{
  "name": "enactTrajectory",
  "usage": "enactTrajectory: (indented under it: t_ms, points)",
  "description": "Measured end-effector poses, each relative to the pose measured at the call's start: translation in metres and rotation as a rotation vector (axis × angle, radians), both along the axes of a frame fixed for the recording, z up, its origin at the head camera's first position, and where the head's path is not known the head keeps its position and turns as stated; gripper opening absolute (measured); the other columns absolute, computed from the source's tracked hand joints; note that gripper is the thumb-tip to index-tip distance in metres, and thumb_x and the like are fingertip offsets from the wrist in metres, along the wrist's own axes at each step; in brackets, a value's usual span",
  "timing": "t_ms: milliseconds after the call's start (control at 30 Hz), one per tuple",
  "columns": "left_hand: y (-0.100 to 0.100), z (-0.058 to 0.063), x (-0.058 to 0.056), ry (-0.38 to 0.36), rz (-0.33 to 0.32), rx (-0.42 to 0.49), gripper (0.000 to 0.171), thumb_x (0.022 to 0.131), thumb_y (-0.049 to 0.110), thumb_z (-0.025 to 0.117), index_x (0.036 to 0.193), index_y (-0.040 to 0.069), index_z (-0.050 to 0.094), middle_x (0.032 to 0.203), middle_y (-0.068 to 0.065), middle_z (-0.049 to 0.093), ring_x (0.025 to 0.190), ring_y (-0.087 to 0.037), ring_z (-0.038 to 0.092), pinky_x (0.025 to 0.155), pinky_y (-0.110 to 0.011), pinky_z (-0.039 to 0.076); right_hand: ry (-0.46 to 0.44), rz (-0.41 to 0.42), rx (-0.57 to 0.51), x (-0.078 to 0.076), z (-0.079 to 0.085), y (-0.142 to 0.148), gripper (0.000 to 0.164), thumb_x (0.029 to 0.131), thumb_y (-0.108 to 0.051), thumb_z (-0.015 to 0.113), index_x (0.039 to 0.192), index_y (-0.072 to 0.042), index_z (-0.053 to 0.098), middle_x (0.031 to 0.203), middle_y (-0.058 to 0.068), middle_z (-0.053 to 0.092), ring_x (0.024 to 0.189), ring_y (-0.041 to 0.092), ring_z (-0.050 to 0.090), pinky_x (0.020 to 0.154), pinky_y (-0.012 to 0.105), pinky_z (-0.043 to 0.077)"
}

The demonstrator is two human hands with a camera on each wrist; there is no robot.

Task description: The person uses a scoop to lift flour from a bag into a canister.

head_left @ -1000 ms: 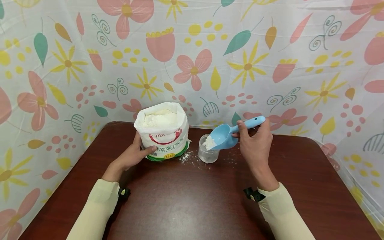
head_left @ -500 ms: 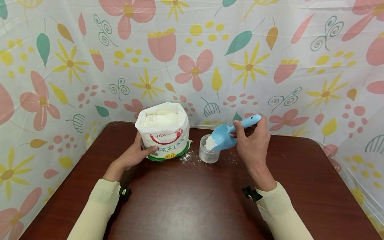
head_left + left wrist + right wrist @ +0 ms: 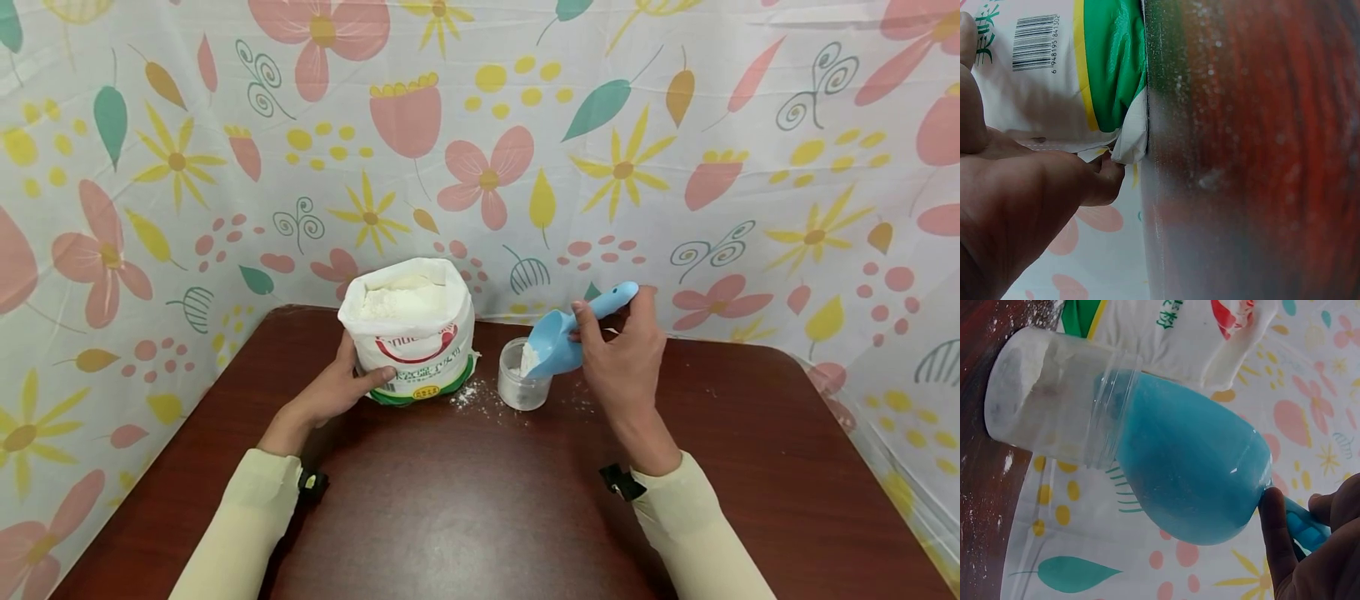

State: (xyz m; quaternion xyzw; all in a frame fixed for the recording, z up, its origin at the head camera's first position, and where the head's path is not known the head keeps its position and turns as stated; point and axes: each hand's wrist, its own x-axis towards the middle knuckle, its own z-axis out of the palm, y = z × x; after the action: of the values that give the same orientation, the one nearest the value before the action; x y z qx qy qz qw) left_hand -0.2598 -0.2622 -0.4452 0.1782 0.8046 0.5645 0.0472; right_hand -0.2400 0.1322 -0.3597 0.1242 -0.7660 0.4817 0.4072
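Observation:
In the head view, an open white flour bag (image 3: pixel 412 354) with a green base stands at the back of the table, white powder showing inside. My left hand (image 3: pixel 321 404) grips its left side, thumb across the front; the left wrist view has fingers (image 3: pixel 1107 184) at the bag's lower edge. My right hand (image 3: pixel 626 362) holds a light blue scoop (image 3: pixel 557 346) by its handle. The scoop tilts down left, its lip within the mouth of a clear jar (image 3: pixel 522 393), with flour (image 3: pixel 529 358) at its front. In the right wrist view, some flour lies in the jar (image 3: pixel 1063 394).
Spilled flour (image 3: pixel 467 393) dusts the dark wooden table (image 3: pixel 465 508) between the bag and the jar. A floral curtain (image 3: pixel 487 100) hangs close behind the table's back edge.
My right hand has moved a little left, tipping the scoop further into the jar. Less flour shows in the scoop. The left hand and the bag stay put.

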Motion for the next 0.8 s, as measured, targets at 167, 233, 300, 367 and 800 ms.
enactTrajectory:
  t_ms: [167,233,300,367,800]
  points:
    - [0.0001,-0.0012,-0.0008,0.002,-0.004,0.002,0.102,0.104,0.023,0.071,0.16,0.055,-0.008,0.164,-0.002,0.025,0.156,-0.03,0.021,0.121,-0.066,0.023,0.005,-0.02,0.015,0.0003,0.0003,-0.0034,0.038,0.098,-0.022,0.078,0.11,0.005,0.053,0.086,0.011,0.067,0.074,0.023,0.074,0.071,0.011,0.054]
    - [0.0003,-0.0012,-0.0011,0.005,-0.006,0.002,0.102,0.104,0.023,0.071,0.16,0.055,-0.008,0.164,-0.002,0.025,0.156,-0.029,0.02,0.121,-0.066,0.023,0.008,-0.022,0.014,0.0005,0.0008,-0.0039,0.038,0.098,-0.022,0.078,0.109,0.005,0.053,0.086,0.011,0.067,0.074,0.023,0.074,0.071,0.011,0.053]
    - [0.0006,-0.0007,-0.0011,0.005,-0.008,0.002,0.101,0.104,0.022,0.071,0.16,0.054,-0.007,0.163,-0.003,0.027,0.156,-0.03,0.021,0.12,-0.066,0.023,0.01,-0.027,0.012,0.0007,0.0013,-0.0044,0.038,0.098,-0.022,0.079,0.108,0.004,0.053,0.086,0.011,0.067,0.074,0.022,0.074,0.071,0.011,0.053]
    - [0.0009,0.0001,-0.0008,0.002,-0.008,0.003,0.101,0.104,0.022,0.071,0.16,0.054,-0.007,0.163,-0.004,0.027,0.155,-0.03,0.022,0.121,-0.066,0.024,0.012,-0.029,0.009,0.0008,0.0019,-0.0049,0.038,0.097,-0.021,0.079,0.108,0.004,0.054,0.085,0.01,0.067,0.074,0.022,0.074,0.07,0.011,0.053]
    - [0.0002,0.0008,-0.0009,-0.007,-0.002,0.004,0.101,0.103,0.022,0.073,0.16,0.052,-0.006,0.161,-0.003,0.029,0.154,-0.03,0.025,0.121,-0.065,0.024,0.059,-0.041,0.03,-0.0003,0.001,-0.0066,0.04,0.097,-0.021,0.081,0.109,0.006,0.054,0.087,0.012,0.068,0.076,0.025,0.076,0.074,0.009,0.051]
